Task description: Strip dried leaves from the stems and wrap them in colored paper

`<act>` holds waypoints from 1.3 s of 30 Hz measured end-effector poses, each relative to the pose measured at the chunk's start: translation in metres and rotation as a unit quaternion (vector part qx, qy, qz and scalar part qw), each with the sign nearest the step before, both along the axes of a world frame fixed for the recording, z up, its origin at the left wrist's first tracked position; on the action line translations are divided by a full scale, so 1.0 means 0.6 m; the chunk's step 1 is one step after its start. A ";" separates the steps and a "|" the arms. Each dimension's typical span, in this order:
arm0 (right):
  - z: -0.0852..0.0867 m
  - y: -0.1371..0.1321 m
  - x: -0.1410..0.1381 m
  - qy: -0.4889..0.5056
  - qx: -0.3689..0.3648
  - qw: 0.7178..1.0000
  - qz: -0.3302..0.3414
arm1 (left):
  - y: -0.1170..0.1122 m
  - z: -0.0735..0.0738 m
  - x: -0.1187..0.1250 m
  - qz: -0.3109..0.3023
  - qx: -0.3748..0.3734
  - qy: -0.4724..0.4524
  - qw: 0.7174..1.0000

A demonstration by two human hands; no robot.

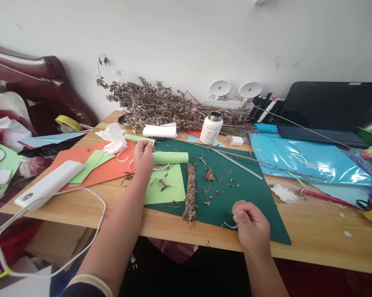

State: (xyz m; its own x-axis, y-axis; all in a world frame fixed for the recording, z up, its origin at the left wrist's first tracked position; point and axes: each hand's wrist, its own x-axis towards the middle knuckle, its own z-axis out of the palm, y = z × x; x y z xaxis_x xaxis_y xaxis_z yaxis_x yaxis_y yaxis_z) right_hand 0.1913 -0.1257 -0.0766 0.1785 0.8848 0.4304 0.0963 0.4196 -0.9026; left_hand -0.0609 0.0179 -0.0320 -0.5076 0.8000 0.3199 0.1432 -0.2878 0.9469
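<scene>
My left hand (144, 157) is closed in a pinch at the left end of a rolled green paper tube (171, 157); what its fingertips hold is hidden. Above the mat's front right part, my right hand (251, 225) is also closed, pinching a thin whitish string (230, 225) whose end pokes out on the left. Between the hands lies a long, narrow roll of dried leaves (190, 192), pointing toward me. It rests on the green cutting mat (250, 194), beside a light green paper sheet (164, 194). Leaf crumbs (209, 175) are scattered to its right.
A heap of dried plants (164, 103) lines the wall. In front of it stands an uncapped white bottle (212, 128). A white power bank-like device (49, 183) with a cable lies left, near crumpled tissue (112, 138). Blue plastic packaging (309, 159) and a dark tablet (331, 109) are right.
</scene>
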 end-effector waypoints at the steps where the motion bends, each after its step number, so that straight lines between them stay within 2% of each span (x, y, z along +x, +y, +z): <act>1: 0.001 0.000 -0.001 -0.003 -0.013 1.000 -0.003 | 0.000 0.000 0.000 0.000 0.000 -0.001 1.000; 9: -0.006 -0.003 -0.001 0.004 -0.062 0.997 -0.043 | 0.000 0.000 -0.002 -0.004 0.006 -0.021 1.000; 18: -0.009 -0.006 0.000 0.004 -0.080 0.996 -0.042 | 0.002 0.001 -0.003 -0.006 0.005 -0.040 0.999; 21: -0.006 -0.003 0.002 0.006 -0.068 0.996 -0.049 | 0.003 0.000 -0.004 -0.005 0.006 -0.040 0.999; 28: 0.004 0.004 -0.003 0.061 -0.025 0.998 -0.003 | 0.003 0.000 -0.005 -0.006 0.004 -0.042 0.999; 34: -0.004 -0.001 -0.001 0.082 -0.040 0.995 -0.048 | 0.001 0.003 -0.005 -0.008 0.003 -0.039 0.999; 39: 0.010 -0.002 -0.005 0.125 -0.013 0.992 0.007 | 0.001 0.005 -0.005 -0.006 -0.002 -0.045 0.999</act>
